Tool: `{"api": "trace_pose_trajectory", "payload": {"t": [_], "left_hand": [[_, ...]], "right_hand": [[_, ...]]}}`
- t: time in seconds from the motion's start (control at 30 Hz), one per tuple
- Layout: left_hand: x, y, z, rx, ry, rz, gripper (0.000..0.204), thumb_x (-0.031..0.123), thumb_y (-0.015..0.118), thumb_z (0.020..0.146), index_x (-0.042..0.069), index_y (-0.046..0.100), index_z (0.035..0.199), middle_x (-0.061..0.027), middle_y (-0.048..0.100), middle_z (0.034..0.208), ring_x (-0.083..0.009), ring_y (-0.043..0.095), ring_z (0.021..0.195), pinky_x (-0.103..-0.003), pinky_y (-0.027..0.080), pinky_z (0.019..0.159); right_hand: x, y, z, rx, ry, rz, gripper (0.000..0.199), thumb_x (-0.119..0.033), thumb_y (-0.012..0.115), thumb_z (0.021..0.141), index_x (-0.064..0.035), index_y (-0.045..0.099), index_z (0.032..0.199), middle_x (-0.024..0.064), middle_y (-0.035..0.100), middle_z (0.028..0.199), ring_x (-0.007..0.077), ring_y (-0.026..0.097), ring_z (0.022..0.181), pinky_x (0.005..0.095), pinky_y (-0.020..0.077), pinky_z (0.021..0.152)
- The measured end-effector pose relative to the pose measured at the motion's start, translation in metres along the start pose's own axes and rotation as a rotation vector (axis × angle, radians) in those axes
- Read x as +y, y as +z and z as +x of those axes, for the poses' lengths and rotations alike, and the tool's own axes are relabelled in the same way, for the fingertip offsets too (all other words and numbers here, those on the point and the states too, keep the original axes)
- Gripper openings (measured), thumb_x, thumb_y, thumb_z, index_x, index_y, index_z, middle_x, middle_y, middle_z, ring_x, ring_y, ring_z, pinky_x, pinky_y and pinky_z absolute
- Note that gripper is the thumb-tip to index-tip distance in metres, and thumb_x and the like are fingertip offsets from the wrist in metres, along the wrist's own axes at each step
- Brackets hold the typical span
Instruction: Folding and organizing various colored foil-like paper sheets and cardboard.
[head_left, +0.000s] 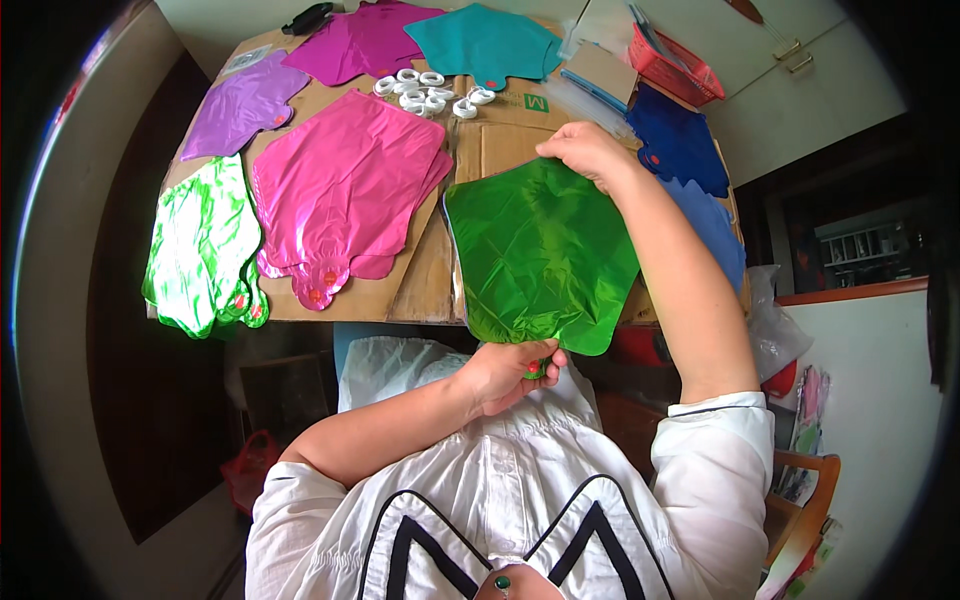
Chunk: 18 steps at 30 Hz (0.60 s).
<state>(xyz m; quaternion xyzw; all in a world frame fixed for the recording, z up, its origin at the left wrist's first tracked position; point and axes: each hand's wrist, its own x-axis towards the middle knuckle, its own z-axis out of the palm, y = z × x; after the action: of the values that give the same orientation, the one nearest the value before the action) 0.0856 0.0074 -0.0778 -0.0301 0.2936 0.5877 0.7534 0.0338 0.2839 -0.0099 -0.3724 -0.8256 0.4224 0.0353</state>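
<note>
A flat, uninflated green foil balloon, star-like in outline, is stretched between my two hands over the table's near edge. My left hand pinches its tail, which bears a red mark, close to my lap. At the far top edge, my right hand grips the foil between thumb and fingers. Left of it lies a stack of pink foil balloons, their tails toward me. Shiny light-green foil balloons hang partly over the table's left front edge.
Cardboard covers the table. Around its back lie purple, magenta and teal foil pieces, with blue ones at right. Several white ribbon rolls sit mid-back. A red basket stands back right; a wooden chair is beside me.
</note>
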Motion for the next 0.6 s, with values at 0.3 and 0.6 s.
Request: {"api": "trace_pose_trajectory", "payload": {"t": [0.3,0.6], "left_hand": [[0.005,-0.013,0.001,-0.157,-0.07,-0.125,0.021,0.013,0.057,0.095,-0.002,0.059,0.109,-0.0133,0.065,0.1,-0.0227,0.064,0.089,-0.038,0.052,0.089],[0.003,-0.009,0.001,-0.019,-0.044,-0.101,0.013,0.014,0.055,0.097,0.002,0.057,0.102,-0.0084,0.062,0.09,-0.0168,0.06,0.079,-0.036,0.053,0.084]], "right_hand": [[0.003,-0.008,-0.005,-0.107,0.037,0.059,0.028,0.009,0.055,0.071,0.0024,0.067,0.096,0.0103,0.065,0.08,0.0161,0.059,0.069,0.0306,0.0471,0.058],[-0.002,-0.005,-0.006,-0.134,0.03,0.047,0.03,0.012,0.055,0.078,0.002,0.062,0.106,0.0103,0.065,0.084,0.0153,0.063,0.068,0.0293,0.0517,0.059]]}}
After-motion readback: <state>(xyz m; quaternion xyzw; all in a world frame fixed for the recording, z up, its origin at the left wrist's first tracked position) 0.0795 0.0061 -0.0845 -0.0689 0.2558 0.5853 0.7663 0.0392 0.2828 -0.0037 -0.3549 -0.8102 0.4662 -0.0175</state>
